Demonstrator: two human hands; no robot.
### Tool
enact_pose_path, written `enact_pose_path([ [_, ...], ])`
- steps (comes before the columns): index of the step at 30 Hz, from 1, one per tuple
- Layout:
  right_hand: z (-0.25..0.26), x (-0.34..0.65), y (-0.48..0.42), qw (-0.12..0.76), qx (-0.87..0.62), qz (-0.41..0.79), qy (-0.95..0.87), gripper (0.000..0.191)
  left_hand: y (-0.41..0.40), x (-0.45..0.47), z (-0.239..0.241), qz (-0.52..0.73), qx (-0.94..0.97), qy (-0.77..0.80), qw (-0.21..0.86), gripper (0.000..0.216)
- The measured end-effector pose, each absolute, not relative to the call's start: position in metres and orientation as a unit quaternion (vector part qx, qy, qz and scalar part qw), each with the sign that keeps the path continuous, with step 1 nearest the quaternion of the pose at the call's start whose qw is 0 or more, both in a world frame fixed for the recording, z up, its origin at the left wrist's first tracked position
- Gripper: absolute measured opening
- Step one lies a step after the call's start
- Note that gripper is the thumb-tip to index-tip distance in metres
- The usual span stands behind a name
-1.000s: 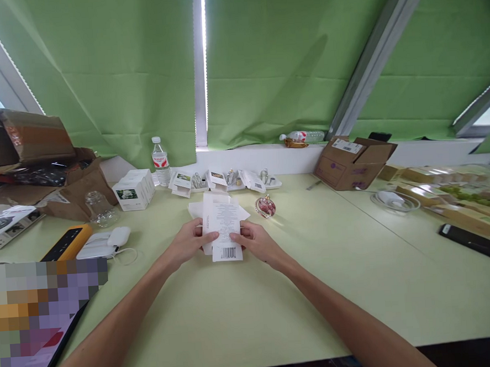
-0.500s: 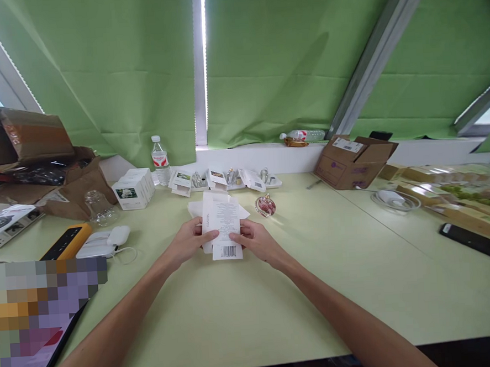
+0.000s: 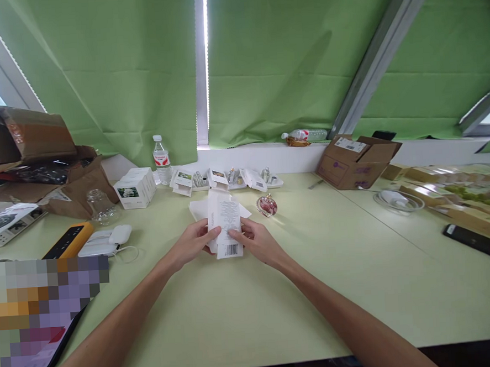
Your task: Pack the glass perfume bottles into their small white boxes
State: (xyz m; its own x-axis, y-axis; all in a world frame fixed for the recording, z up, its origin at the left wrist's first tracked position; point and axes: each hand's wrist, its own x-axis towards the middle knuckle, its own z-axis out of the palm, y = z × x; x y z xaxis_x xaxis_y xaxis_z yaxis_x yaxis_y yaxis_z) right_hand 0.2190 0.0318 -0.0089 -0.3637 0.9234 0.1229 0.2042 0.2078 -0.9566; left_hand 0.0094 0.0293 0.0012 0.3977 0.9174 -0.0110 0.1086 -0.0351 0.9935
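A white printed carton [image 3: 229, 215] with a barcode at its lower end is between my hands over the table [image 3: 236, 317]. My left hand [image 3: 193, 240] grips its left side, thumb on the front panel. On the right side my right hand [image 3: 259, 241] holds it the same way. The fingers behind the carton are hidden. White paper or card [image 3: 200, 209] shows behind it. Just beyond my right hand stands a round red-and-gold glass bottle [image 3: 267, 205]. Farther back, several small white boxes [image 3: 183, 181] sit in a row with small shiny items.
At left are white flower-picture boxes [image 3: 134, 189], a water bottle [image 3: 161, 158], a clear glass vessel [image 3: 101, 208], a yellow-black device [image 3: 68, 240] and brown cartons [image 3: 38, 135]. A cardboard box [image 3: 351, 163], a coiled cable [image 3: 397, 200] and a black bar [image 3: 481, 245] lie right.
The carton's left panel has folded inward a little, so the carton looks narrower. My left hand has shifted slightly right with it; both hands keep their grip.
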Motion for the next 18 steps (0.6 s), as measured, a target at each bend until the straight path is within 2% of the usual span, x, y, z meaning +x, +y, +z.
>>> enact_pose_path([
  [10, -0.011, 0.2191, 0.0328, 0.378, -0.428, 0.47, -0.673, 0.039, 0.0351, 0.0063, -0.006, 0.389, 0.619, 0.441, 0.521, 0.046],
  [18, -0.0096, 0.216, 0.0286, 0.408, -0.479, 0.376, -0.68, 0.082, 0.0324, 0.0115, -0.0056, 0.406, 0.6, 0.432, 0.536, 0.049],
])
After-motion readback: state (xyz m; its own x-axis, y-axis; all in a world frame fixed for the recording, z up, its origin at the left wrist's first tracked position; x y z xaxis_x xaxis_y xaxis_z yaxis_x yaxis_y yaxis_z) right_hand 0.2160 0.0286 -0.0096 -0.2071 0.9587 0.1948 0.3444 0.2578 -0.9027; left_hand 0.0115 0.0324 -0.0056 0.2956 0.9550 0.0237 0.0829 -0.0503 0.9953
